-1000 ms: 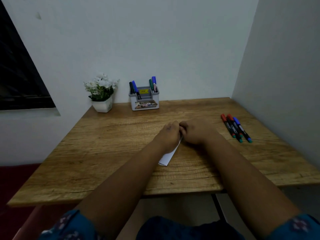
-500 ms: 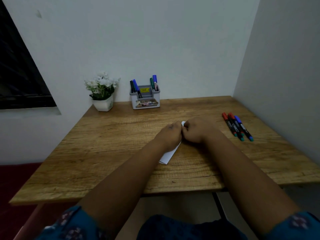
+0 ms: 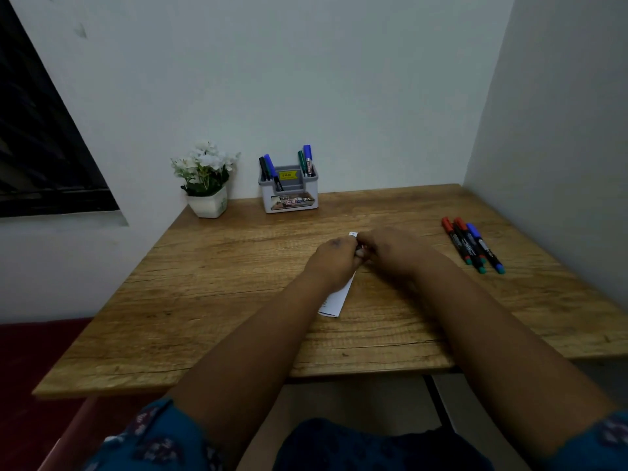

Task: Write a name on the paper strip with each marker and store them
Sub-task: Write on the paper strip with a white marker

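Since 1 s ago your L hand (image 3: pixel 334 258) and R hand (image 3: pixel 390 249) have barely shifted, both grips pinching the strip (image 3: pixel 334 299) mid-desk (image 3: pixel 204 300), far end now peeking out; no writing yet, markers (image 3: pixel 474 244) untouched at right.

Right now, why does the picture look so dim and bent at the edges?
Head view: light is low and even, no glare, so both hands and the paper strip look murky; the wide lens bows the table edges and walls; label text on the pen holder is too soft to read.
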### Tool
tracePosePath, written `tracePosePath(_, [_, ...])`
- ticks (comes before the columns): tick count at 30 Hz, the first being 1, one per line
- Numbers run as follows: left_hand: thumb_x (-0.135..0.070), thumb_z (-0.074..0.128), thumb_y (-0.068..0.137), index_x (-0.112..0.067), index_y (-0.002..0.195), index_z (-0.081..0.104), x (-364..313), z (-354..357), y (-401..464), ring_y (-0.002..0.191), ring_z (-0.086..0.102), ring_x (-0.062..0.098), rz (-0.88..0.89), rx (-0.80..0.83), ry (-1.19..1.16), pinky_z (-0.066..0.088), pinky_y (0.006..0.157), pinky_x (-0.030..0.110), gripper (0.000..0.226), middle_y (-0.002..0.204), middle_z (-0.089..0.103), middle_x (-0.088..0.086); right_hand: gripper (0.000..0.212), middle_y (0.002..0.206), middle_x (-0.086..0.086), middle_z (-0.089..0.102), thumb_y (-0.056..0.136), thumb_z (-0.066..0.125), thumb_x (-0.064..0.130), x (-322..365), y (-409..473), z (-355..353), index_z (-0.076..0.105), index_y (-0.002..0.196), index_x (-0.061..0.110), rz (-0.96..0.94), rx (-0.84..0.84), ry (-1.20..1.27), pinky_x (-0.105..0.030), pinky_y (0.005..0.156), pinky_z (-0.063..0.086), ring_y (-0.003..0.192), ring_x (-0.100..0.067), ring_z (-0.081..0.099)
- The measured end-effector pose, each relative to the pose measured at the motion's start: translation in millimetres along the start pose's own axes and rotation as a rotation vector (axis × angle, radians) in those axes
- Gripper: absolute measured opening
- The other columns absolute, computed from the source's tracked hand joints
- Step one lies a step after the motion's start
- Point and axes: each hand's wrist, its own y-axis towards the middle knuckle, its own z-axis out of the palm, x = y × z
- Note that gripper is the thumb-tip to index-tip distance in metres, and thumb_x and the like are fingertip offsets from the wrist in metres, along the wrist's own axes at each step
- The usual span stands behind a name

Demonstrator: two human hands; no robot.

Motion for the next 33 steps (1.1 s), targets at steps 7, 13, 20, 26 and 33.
tracePosePath(7, [-0.035,0.042,0.099,-0.008,0.106,0.053,-0.2,-3.4,-1.3,0.091,0.059,0.032,-0.023,0.009,0.104,0.034,0.066,0.034,0.03,0.102,0.063,0.015,0.035,0.088,0.002,0.067,0.097,0.04,0.052,-3.0,-0.8,-3.8,0.063,0.104,0.026,0.008,-0.027,-0.142,-0.033,0.068,0.046,0.08,-0.019,0.06])
tracePosePath(13, [-0.04,0.048,0.098,-0.012,0.103,0.05,-3.8,-12.2,-7.1,0.084,0.056,0.026,-0.077,0.056,-0.053,0.033,0.062,0.033,0.029,0.096,0.06,0.007,0.048,0.129,-0.01,0.059,0.1,0.048,0.033,-5.9,-4.6,-14.3,0.033,0.145,0.029,0.155,0.109,0.229,-0.035,0.087,0.044,0.108,-0.023,0.057])
tracePosePath(20, [-0.026,0.081,0.075,-0.044,0.095,0.062,35.1,-64.7,-25.6,0.127,0.047,0.011,-0.115,0.536,-0.528,0.034,0.109,0.038,0.034,0.128,0.061,-0.014,0.027,0.126,-0.007,0.063,0.102,0.043,0.013,2.6,-16.8,-39.3,0.058,0.124,0.017,0.103,0.056,1.101,-0.031,0.091,0.056,0.096,-0.014,0.069])
tracePosePath(26, [-0.016,0.084,0.071,-0.026,0.137,0.044,35.9,-78.7,-28.5,0.115,0.047,0.004,-0.123,0.563,-0.445,0.037,0.087,0.015,0.078,0.122,0.052,-0.02,0.041,0.122,-0.01,0.066,0.088,0.055,0.003,16.4,-19.4,-21.2,0.061,0.125,0.018,-0.137,0.578,1.493,-0.034,0.101,0.049,0.108,-0.017,0.067])
tracePosePath(33, [-0.026,0.087,0.067,-0.025,0.127,0.053,37.0,-79.1,-30.9,0.11,0.054,0.01,-0.126,0.487,-0.368,0.042,0.092,0.027,0.069,0.114,0.058,-0.013,0.027,0.064,-0.004,0.051,0.086,0.069,0.029,42.7,-20.3,2.1,0.064,0.099,0.007,-0.088,0.311,1.384,-0.016,0.051,0.038,0.049,-0.005,0.041])
